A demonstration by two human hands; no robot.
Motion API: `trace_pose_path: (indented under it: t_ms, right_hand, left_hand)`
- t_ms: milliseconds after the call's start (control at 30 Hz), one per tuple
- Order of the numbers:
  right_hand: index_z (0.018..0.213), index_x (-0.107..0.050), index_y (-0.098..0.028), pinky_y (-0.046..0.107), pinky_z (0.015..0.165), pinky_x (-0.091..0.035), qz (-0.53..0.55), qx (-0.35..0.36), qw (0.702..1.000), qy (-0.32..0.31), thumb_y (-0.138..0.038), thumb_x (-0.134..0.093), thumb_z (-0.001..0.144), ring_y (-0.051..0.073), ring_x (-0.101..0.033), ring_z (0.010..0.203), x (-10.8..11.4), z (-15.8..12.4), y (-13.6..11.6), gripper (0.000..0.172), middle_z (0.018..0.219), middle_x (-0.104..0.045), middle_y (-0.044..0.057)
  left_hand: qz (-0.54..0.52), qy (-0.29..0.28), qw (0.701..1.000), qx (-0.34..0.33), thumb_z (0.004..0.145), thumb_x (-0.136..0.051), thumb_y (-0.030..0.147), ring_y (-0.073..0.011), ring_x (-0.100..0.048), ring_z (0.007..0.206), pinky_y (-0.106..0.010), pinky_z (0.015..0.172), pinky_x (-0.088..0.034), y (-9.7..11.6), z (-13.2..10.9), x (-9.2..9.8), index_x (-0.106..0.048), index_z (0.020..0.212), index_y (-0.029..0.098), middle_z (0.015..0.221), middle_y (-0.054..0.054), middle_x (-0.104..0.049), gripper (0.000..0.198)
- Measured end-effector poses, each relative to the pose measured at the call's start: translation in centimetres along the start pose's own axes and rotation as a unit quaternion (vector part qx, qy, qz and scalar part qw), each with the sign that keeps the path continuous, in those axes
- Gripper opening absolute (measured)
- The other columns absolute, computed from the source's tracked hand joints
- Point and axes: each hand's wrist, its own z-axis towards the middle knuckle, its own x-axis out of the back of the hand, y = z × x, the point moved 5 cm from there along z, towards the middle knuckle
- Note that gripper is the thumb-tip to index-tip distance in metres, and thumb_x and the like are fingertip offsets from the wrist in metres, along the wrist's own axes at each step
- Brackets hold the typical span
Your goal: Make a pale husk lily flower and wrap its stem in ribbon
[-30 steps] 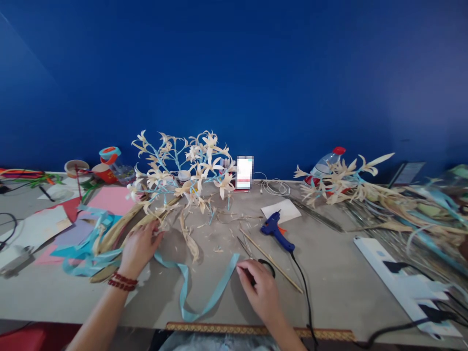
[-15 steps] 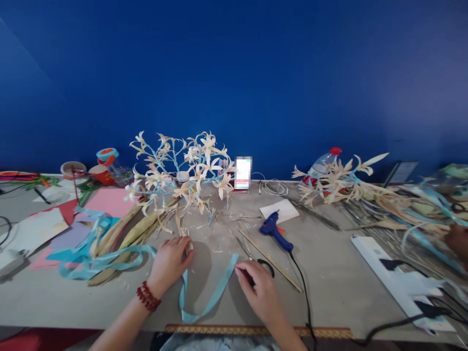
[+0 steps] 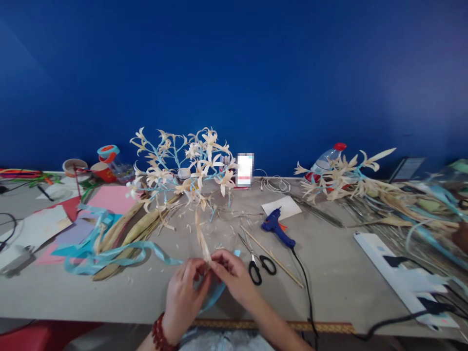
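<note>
My left hand (image 3: 185,292) and my right hand (image 3: 234,275) meet above the table near its front edge. Both pinch the lower end of a pale corn-husk flower (image 3: 202,239), whose petals point away from me. A light-blue ribbon (image 3: 214,298) hangs in a loop below my fingers, and part of it runs off to the left. My fingers hide where ribbon and flower meet. To the right of my right hand lie black-handled scissors (image 3: 259,265), slightly apart, beside a thin wooden stick (image 3: 272,256).
A blue glue gun (image 3: 278,228) lies right of centre on white paper. Husk flowers on blue stems (image 3: 175,161) stand at the back. Dried husks (image 3: 141,231) and coloured paper (image 3: 113,199) lie left. At right are a power strip (image 3: 391,278) and another person's hand (image 3: 461,238).
My left hand has moved right and toward me with the husk flower. My right hand has moved left to join it, uncovering the scissors' handles. The ribbon loop has drawn in beneath them.
</note>
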Motion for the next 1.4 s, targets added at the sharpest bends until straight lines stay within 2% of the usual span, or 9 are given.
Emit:
trace_pose_path:
  t_ms: [100,167,233,333,467,633,900,1067,1400]
  right_hand:
    - [0.080,-0.060,-0.019,0.022,0.057,-0.040,0.008,-0.002,1.000,0.015,-0.039,-0.062,0.084,0.013,-0.050,0.064,-0.3,0.3,0.4,0.020,0.070,-0.054,-0.002]
    - [0.078,-0.058,-0.019,0.022,0.056,-0.039,0.021,-0.016,1.000,0.008,-0.037,-0.061,0.084,0.012,-0.049,0.061,-0.5,0.2,0.7,0.019,0.067,-0.052,-0.003]
    - [0.077,-0.058,-0.019,0.022,0.055,-0.039,0.039,-0.031,0.999,-0.003,-0.036,-0.062,0.083,0.011,-0.048,0.058,-0.6,0.1,1.0,0.019,0.065,-0.052,-0.003]
    - [0.075,-0.058,-0.018,0.022,0.054,-0.040,0.057,-0.047,0.997,-0.007,-0.037,-0.065,0.080,0.011,-0.050,0.056,-0.6,-0.1,1.0,0.021,0.062,-0.052,-0.004]
    - [0.070,-0.057,-0.018,0.021,0.051,-0.039,0.089,-0.084,0.992,-0.011,-0.040,-0.069,0.076,0.009,-0.050,0.050,-0.3,-0.1,1.3,0.026,0.058,-0.054,-0.005]
    - [0.066,-0.056,-0.018,0.020,0.047,-0.037,0.126,-0.149,0.981,-0.006,-0.043,-0.073,0.070,0.008,-0.047,0.044,0.3,-0.3,1.9,0.030,0.053,-0.056,-0.005]
    - [0.065,-0.057,-0.018,0.019,0.045,-0.034,0.086,-0.135,0.987,0.013,-0.037,-0.071,0.069,0.007,-0.045,0.043,1.0,-1.0,1.2,0.024,0.052,-0.052,-0.007]
    - [0.065,-0.057,-0.018,0.019,0.046,-0.036,0.053,-0.125,0.991,0.014,-0.036,-0.071,0.069,0.007,-0.046,0.045,1.6,-1.2,1.0,0.023,0.056,-0.054,-0.006]
    - [0.071,-0.055,-0.019,0.018,0.041,-0.037,0.028,-0.137,0.990,-0.007,-0.036,-0.068,0.070,0.008,-0.048,0.039,2.5,-1.3,1.5,0.022,0.055,-0.057,-0.006]
  left_hand:
    - [-0.080,-0.009,0.994,0.080,0.082,-0.064,0.026,-0.0163,-0.061,0.065,-0.026,0.064,-0.049,-0.8,-1.0,-0.4,-0.057,0.094,0.021,0.075,0.000,-0.064,0.015]
    - [-0.169,0.000,0.975,0.148,0.081,-0.066,0.030,-0.0167,-0.062,0.068,-0.027,0.065,-0.050,-1.7,-1.0,-0.5,-0.057,0.097,0.021,0.077,-0.001,-0.064,0.020]
    - [-0.278,-0.001,0.938,0.206,0.082,-0.064,0.034,-0.0170,-0.062,0.072,-0.027,0.066,-0.051,-2.5,-0.7,-0.8,-0.057,0.101,0.020,0.082,-0.003,-0.065,0.025]
    - [-0.396,-0.063,0.875,0.271,0.081,-0.065,0.038,-0.0149,-0.059,0.066,-0.023,0.060,-0.048,-3.0,0.0,-1.9,-0.064,0.092,0.017,0.075,-0.003,-0.065,0.024]
    - [-0.456,-0.105,0.817,0.336,0.077,-0.070,0.041,-0.0114,-0.053,0.058,-0.020,0.056,-0.043,-2.8,0.1,-2.9,-0.066,0.078,0.015,0.064,0.000,-0.062,0.026]
    - [-0.517,-0.157,0.758,0.365,0.076,-0.072,0.038,-0.0141,-0.058,0.065,-0.023,0.063,-0.045,-1.9,-0.3,-3.7,-0.067,0.085,0.015,0.071,-0.003,-0.067,0.025]
    - [-0.503,-0.198,0.759,0.363,0.075,-0.071,0.032,-0.0111,-0.054,0.058,-0.021,0.056,-0.039,-1.7,0.0,-4.1,-0.066,0.088,0.015,0.070,-0.001,-0.065,0.023]
    - [-0.489,-0.187,0.784,0.333,0.073,-0.071,0.033,-0.0110,-0.053,0.059,-0.021,0.057,-0.040,-1.3,0.5,-4.2,-0.062,0.082,0.015,0.070,0.000,-0.063,0.022]
    - [-0.423,-0.270,0.830,0.242,0.079,-0.067,0.039,-0.0117,-0.052,0.060,-0.022,0.056,-0.039,-0.2,1.5,-4.5,-0.064,0.086,0.014,0.069,0.000,-0.060,0.026]
